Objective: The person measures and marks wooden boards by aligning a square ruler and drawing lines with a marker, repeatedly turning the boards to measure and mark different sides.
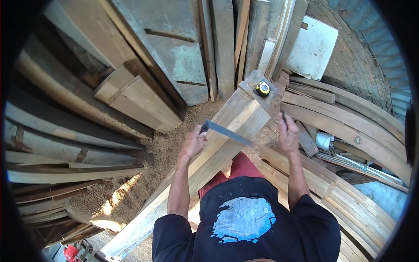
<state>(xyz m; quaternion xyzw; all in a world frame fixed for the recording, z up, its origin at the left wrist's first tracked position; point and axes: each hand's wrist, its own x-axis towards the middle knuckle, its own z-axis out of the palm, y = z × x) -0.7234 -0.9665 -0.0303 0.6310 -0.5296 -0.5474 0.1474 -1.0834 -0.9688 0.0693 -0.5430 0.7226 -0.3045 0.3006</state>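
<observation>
My left hand (195,142) grips the dark stock of what looks like a try square. Its flat steel blade (229,133) reaches rightward across a long pale wooden beam (192,172). Raised to the right of the beam, my right hand (288,134) is closed round a thin dark stick (283,115), perhaps a pencil; most of it is hidden in the fingers. A yellow and black tape measure (262,88) rests on a block at the beam's far end.
Boards and a grey panel (174,56) lean at the back. Short timber blocks (146,105) stand left, beside curved planks (65,139). Sawdust (161,153) covers the floor. More boards (340,187) lie stacked on the right, near a white panel (312,48).
</observation>
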